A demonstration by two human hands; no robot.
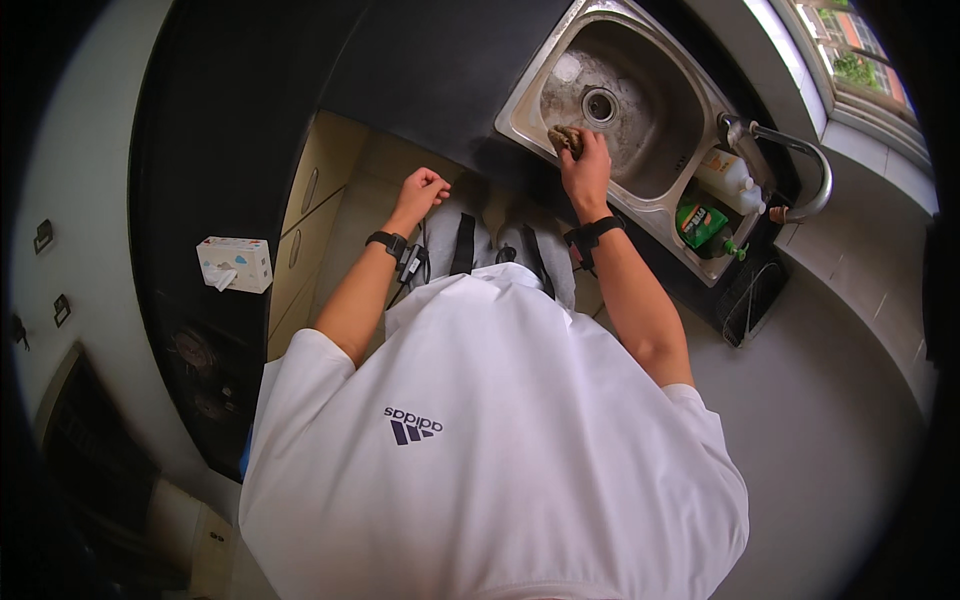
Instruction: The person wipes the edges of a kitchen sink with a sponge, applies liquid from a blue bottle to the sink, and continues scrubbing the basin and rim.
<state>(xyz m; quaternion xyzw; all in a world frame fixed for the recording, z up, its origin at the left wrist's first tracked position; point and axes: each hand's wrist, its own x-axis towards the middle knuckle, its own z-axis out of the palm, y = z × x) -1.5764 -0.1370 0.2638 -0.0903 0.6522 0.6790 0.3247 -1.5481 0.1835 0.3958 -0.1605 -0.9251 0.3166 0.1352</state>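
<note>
My right hand (586,166) grips a crumpled brownish scouring pad or cloth (565,141) over the near rim of a stainless steel sink (517,112). Stains mark the basin around its round drain (600,106). My left hand (421,196) is at the left, in front of the counter edge, its fingers loosely curled together with nothing visible in them. Both wrists wear black straps, the left with a small device attached. A curved metal faucet (814,169) stands at the sink's right side.
White plastic bottles (726,171), a green packet (697,223) and a green-nozzled bottle (718,246) sit in the sink's side compartment. A black wire rack (752,300) is beside it. On the dark countertop (225,135) at left stands a tissue box (251,264), above cabinet drawers (319,176).
</note>
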